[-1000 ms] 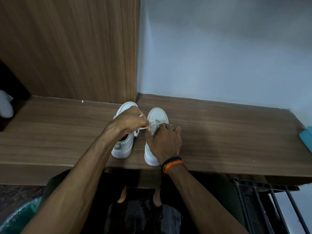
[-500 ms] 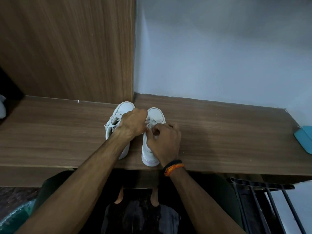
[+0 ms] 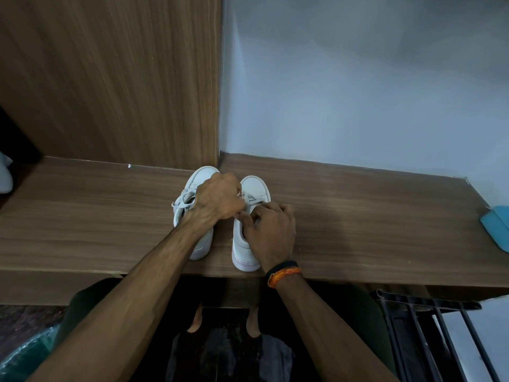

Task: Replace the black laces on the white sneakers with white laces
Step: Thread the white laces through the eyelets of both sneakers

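Two white sneakers stand side by side on the wooden shelf point(image 3: 358, 221), toes pointing at the wall. The left sneaker point(image 3: 199, 177) carries a tied white lace point(image 3: 183, 199). Over the right sneaker point(image 3: 254, 186) both hands work at the lacing. My left hand point(image 3: 220, 197) has its fingers curled and pinches the white lace point(image 3: 257, 198) near the tongue. My right hand point(image 3: 271, 232) covers the shoe's opening, with its fingers curled round the lace end. The lace ends themselves are hidden under the hands. No black lace is in view.
A wooden panel point(image 3: 110, 78) rises behind the left sneaker and a pale wall point(image 3: 358, 78) behind the right one. A blue object point(image 3: 497, 227) lies at the shelf's right end. A black metal rack point(image 3: 429, 334) stands below right. A white thing point(image 3: 5, 175) sits far left.
My left hand has moved right, off the left sneaker, uncovering its tied lace, and come close to my right hand over the right sneaker. The sneakers have stayed in place.
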